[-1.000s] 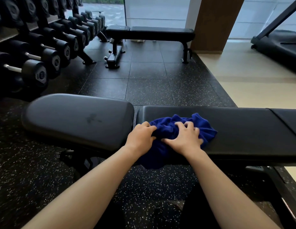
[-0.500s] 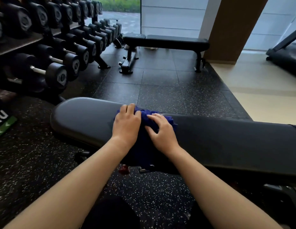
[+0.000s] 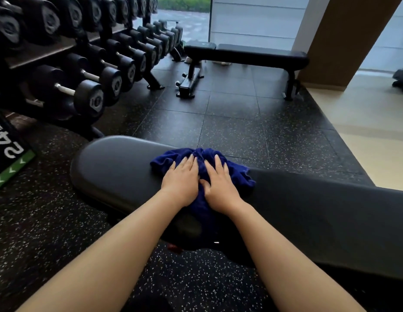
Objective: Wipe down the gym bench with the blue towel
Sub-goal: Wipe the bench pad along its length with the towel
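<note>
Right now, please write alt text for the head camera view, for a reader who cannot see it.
Two bare hands, left hand and right hand, press a bunched blue towel flat onto a black gym bench. A dumbbell rack stands at left, a second bench beyond.

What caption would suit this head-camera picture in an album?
Both hands, left and right, press a bunched blue towel flat onto a black gym bench beside a dumbbell rack.

Daylight is coming through the far windows (image 3: 252, 16), leaving the foreground dim. Wide-angle distortion is bending the edges, and fine detail is looking soft.
</note>
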Tool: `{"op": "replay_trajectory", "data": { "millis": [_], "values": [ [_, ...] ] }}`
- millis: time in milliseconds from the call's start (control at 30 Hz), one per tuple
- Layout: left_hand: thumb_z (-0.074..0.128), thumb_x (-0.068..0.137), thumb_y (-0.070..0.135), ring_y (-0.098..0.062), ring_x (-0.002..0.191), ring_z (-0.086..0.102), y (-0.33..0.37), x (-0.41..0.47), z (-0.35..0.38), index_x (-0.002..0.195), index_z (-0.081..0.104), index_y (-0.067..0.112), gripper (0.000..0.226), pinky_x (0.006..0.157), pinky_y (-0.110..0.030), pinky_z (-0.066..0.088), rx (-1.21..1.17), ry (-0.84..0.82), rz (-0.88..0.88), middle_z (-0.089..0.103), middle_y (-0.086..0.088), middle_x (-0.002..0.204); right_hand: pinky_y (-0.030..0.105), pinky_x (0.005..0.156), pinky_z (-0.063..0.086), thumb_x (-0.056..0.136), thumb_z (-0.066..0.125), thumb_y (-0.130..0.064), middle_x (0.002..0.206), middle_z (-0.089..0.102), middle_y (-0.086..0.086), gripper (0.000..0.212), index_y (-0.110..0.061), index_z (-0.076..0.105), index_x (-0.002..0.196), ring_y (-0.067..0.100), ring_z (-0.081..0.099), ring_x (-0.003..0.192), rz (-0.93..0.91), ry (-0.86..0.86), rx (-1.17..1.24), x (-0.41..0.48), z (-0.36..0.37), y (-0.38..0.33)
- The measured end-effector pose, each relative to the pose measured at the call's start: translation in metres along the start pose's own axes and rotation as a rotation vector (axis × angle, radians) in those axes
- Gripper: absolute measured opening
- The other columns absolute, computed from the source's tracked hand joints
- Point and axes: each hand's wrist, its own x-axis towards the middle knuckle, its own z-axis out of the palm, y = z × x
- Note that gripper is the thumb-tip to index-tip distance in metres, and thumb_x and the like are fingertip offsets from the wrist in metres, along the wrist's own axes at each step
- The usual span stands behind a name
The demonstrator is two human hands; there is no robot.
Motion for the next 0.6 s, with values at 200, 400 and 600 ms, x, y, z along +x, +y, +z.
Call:
{"op": "replay_trajectory", "data": {
  "millis": [200,400,600],
  "values": [
    [0.023,0.101,0.026,-0.015,0.148,0.001,-0.002,0.017,-0.007,0.150,0.002,0.010,0.056,0.119,-0.040,0.009,-0.042,-0.032,-0.010,-0.002,-0.001,0.160,0.037,0.116,0.005,0.096,0.044,-0.026,0.159,-0.002,0.003,0.056,-0.020,0.021,0.147,0.027,-0.006,0.145,0.003,0.021,0.013,0.019,-0.005,0.005],
    [0.028,0.099,0.026,-0.015,0.147,0.008,-0.003,-0.023,-0.018,0.150,0.006,0.014,0.057,0.117,-0.037,0.015,-0.077,-0.077,0.017,0.006,0.001,0.160,0.033,0.113,0.019,0.089,0.057,-0.024,0.153,0.023,0.005,0.049,-0.014,0.044,0.135,0.026,0.020,0.138,0.020,0.025,-0.030,-0.015,-0.016,-0.011],
    [0.027,0.101,0.025,-0.015,0.148,-0.002,-0.013,-0.068,-0.031,0.150,-0.003,0.014,0.059,0.119,-0.036,0.009,-0.043,-0.235,0.025,-0.005,0.001,0.160,0.041,0.116,0.021,0.089,0.058,-0.032,0.156,0.011,-0.003,0.058,-0.027,0.035,0.142,0.026,0.008,0.141,0.088,-0.242,0.004,-0.047,-0.031,-0.031]
  ]
}}
